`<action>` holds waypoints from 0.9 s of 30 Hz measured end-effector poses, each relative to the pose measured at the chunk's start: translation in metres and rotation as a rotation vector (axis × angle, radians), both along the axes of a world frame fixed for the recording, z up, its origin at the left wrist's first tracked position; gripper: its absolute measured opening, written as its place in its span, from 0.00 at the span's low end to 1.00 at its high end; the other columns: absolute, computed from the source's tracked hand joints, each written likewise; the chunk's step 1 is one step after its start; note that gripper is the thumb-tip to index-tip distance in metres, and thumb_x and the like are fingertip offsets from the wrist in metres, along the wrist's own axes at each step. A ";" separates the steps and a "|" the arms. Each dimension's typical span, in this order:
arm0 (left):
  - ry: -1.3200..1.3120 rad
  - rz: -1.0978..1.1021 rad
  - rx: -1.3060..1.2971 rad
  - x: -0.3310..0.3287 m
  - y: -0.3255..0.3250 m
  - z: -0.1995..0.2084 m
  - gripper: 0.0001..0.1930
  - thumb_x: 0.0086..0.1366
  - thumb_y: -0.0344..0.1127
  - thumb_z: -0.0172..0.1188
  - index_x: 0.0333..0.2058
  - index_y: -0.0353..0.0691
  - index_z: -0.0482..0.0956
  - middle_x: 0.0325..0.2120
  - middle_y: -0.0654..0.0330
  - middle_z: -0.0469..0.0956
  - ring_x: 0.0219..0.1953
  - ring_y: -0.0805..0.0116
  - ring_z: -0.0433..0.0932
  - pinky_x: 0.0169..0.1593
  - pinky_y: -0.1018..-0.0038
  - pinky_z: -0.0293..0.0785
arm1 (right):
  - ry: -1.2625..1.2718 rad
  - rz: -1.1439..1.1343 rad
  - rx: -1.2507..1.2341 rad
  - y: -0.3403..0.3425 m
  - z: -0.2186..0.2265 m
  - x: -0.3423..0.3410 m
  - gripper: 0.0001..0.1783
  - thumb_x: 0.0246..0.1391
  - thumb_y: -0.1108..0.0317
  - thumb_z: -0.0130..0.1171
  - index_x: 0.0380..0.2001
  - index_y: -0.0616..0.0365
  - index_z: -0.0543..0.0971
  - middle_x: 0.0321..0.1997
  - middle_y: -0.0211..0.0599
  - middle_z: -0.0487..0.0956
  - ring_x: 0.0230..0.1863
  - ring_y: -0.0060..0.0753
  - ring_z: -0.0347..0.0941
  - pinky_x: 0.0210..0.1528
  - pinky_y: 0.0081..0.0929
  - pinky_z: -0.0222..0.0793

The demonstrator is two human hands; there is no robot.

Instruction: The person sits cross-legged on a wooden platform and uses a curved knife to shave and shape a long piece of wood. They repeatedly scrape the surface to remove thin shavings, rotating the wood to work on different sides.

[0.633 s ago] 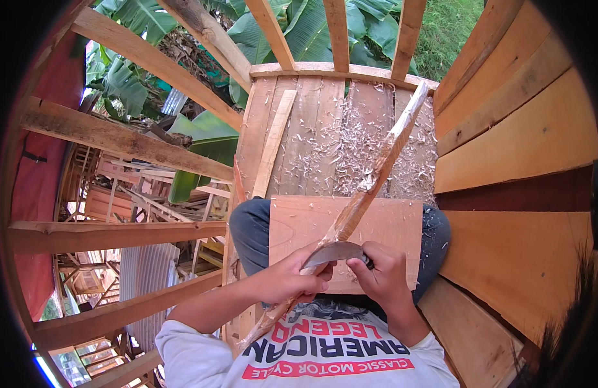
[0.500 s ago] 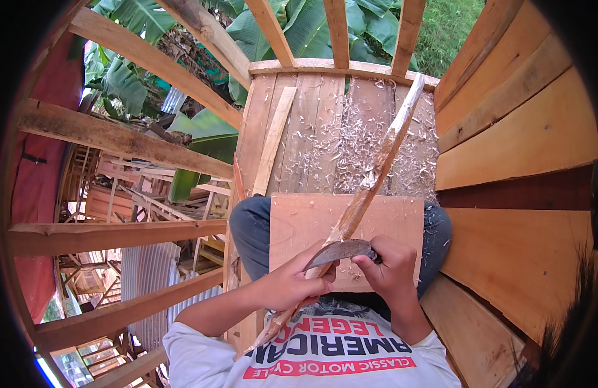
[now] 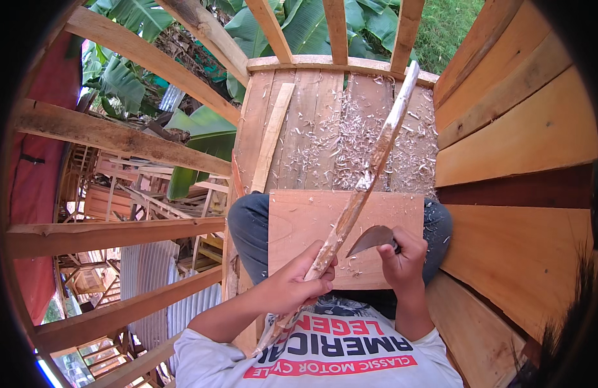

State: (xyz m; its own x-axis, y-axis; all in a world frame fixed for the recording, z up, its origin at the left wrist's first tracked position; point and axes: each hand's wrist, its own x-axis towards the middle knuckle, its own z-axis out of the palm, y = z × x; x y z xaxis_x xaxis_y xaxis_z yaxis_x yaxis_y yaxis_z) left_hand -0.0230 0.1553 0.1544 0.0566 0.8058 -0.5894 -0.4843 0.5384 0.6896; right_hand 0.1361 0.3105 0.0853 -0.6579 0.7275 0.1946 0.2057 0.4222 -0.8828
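Note:
A long, partly peeled wooden stick point(image 3: 369, 179) slants across my lap, its pale whittled tip pointing away to the far right. My left hand point(image 3: 301, 279) is wrapped round its lower part, and the near end rests against my shirt. In my right hand point(image 3: 404, 254) is a knife point(image 3: 371, 240) with a broad, curved, dark blade; the fist hides most of its handle. The blade is apart from the stick, just to its right. Under both lies a flat wooden board point(image 3: 299, 226) across my thighs, with a few shavings on it.
Curly shavings cover the plank floor point(image 3: 305, 139) ahead. A loose wooden strip point(image 3: 273, 139) lies there on the left. Wooden rails point(image 3: 118, 236) enclose the left and far sides, with banana leaves point(image 3: 305, 29) beyond. A plank wall point(image 3: 519, 246) stands close on the right.
The knife blade has come off the stick and moved right with my right hand. The stick has shifted slightly toward me, still in my left hand.

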 end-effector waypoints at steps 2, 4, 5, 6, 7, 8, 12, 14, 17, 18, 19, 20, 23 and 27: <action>0.039 0.008 -0.004 0.001 0.001 0.001 0.17 0.61 0.27 0.51 0.48 0.42 0.59 0.30 0.67 0.63 0.23 0.83 0.63 0.23 0.84 0.61 | 0.015 0.090 -0.017 -0.010 0.000 -0.001 0.32 0.48 0.42 0.60 0.12 0.61 0.67 0.11 0.40 0.63 0.13 0.43 0.62 0.16 0.32 0.54; 0.046 -0.016 -0.007 0.002 0.002 0.002 0.19 0.62 0.28 0.51 0.50 0.42 0.59 0.30 0.67 0.63 0.22 0.84 0.62 0.22 0.84 0.60 | 0.022 0.142 -0.029 -0.016 -0.001 -0.004 0.31 0.48 0.42 0.60 0.12 0.61 0.67 0.12 0.40 0.64 0.13 0.43 0.63 0.16 0.32 0.55; 0.046 -0.024 -0.008 0.004 0.001 0.002 0.19 0.63 0.28 0.51 0.51 0.42 0.58 0.30 0.67 0.63 0.22 0.84 0.62 0.22 0.84 0.60 | 0.018 0.154 -0.030 -0.018 -0.004 -0.006 0.31 0.48 0.42 0.60 0.12 0.61 0.68 0.12 0.41 0.64 0.13 0.43 0.64 0.16 0.33 0.56; 0.063 -0.004 -0.010 0.006 0.001 0.002 0.19 0.61 0.27 0.51 0.50 0.40 0.59 0.29 0.66 0.64 0.22 0.83 0.62 0.22 0.83 0.61 | 0.012 0.166 -0.030 -0.019 -0.004 -0.008 0.31 0.47 0.42 0.60 0.12 0.61 0.68 0.12 0.41 0.65 0.13 0.43 0.65 0.16 0.33 0.56; 0.079 0.015 -0.011 0.007 0.001 0.002 0.18 0.60 0.26 0.51 0.49 0.39 0.60 0.29 0.65 0.64 0.21 0.82 0.63 0.22 0.83 0.61 | -0.018 0.137 0.027 -0.019 -0.001 -0.008 0.31 0.45 0.41 0.61 0.12 0.60 0.69 0.12 0.40 0.65 0.13 0.43 0.65 0.16 0.33 0.57; 0.096 0.039 -0.010 0.009 0.001 0.002 0.18 0.59 0.24 0.50 0.48 0.37 0.61 0.28 0.64 0.64 0.21 0.81 0.63 0.22 0.82 0.62 | -0.040 0.117 0.069 -0.018 -0.001 -0.008 0.31 0.45 0.41 0.61 0.12 0.60 0.69 0.12 0.39 0.65 0.13 0.43 0.65 0.16 0.33 0.57; 0.082 0.055 -0.011 0.009 0.003 0.004 0.17 0.59 0.24 0.50 0.47 0.37 0.62 0.28 0.64 0.64 0.20 0.81 0.62 0.21 0.82 0.61 | -0.092 0.064 0.188 -0.012 0.002 -0.008 0.31 0.42 0.39 0.61 0.12 0.58 0.69 0.12 0.38 0.66 0.14 0.42 0.66 0.16 0.33 0.57; 0.045 0.058 -0.015 0.009 0.003 0.003 0.17 0.59 0.24 0.50 0.47 0.37 0.61 0.27 0.65 0.63 0.19 0.81 0.61 0.21 0.82 0.60 | -0.091 0.051 0.228 -0.011 0.004 -0.009 0.32 0.43 0.39 0.61 0.12 0.59 0.69 0.12 0.38 0.65 0.14 0.42 0.66 0.16 0.32 0.57; 0.049 0.060 -0.004 0.009 0.002 0.006 0.17 0.59 0.25 0.50 0.48 0.38 0.61 0.27 0.65 0.63 0.19 0.81 0.60 0.21 0.83 0.60 | -0.088 -0.016 0.229 -0.009 0.005 -0.010 0.32 0.48 0.41 0.58 0.12 0.61 0.67 0.11 0.39 0.64 0.14 0.42 0.63 0.17 0.31 0.56; 0.081 0.014 0.043 0.010 0.000 0.006 0.17 0.59 0.25 0.50 0.48 0.38 0.61 0.28 0.65 0.63 0.20 0.81 0.60 0.21 0.83 0.60 | -0.095 -0.072 0.187 -0.006 0.001 -0.008 0.32 0.50 0.42 0.57 0.13 0.62 0.67 0.11 0.39 0.64 0.14 0.42 0.62 0.17 0.31 0.55; 0.113 -0.031 0.089 0.012 -0.004 0.006 0.17 0.59 0.26 0.50 0.48 0.38 0.61 0.28 0.65 0.63 0.20 0.81 0.60 0.21 0.82 0.60 | -0.102 -0.128 0.143 -0.001 -0.002 -0.006 0.33 0.52 0.43 0.56 0.13 0.63 0.66 0.11 0.40 0.64 0.13 0.43 0.60 0.17 0.31 0.54; 0.138 -0.083 0.140 0.013 -0.006 0.003 0.17 0.59 0.26 0.50 0.48 0.39 0.60 0.28 0.65 0.63 0.20 0.81 0.61 0.21 0.82 0.60 | -0.098 -0.233 0.171 0.018 -0.008 -0.002 0.33 0.54 0.43 0.55 0.14 0.64 0.65 0.11 0.39 0.62 0.13 0.39 0.57 0.17 0.31 0.52; -0.046 0.002 -0.004 0.014 -0.014 -0.003 0.17 0.59 0.26 0.50 0.48 0.40 0.60 0.28 0.65 0.62 0.21 0.81 0.61 0.21 0.82 0.61 | 0.028 -0.405 -0.081 0.047 -0.006 0.016 0.34 0.57 0.43 0.52 0.15 0.65 0.62 0.12 0.35 0.57 0.16 0.26 0.50 0.18 0.28 0.47; 0.034 0.176 -0.013 -0.001 -0.010 0.001 0.17 0.59 0.26 0.51 0.47 0.40 0.60 0.28 0.65 0.61 0.20 0.81 0.61 0.22 0.83 0.60 | 0.055 -0.186 -0.069 0.037 -0.013 0.018 0.31 0.57 0.46 0.54 0.15 0.64 0.63 0.12 0.32 0.55 0.17 0.20 0.50 0.18 0.26 0.47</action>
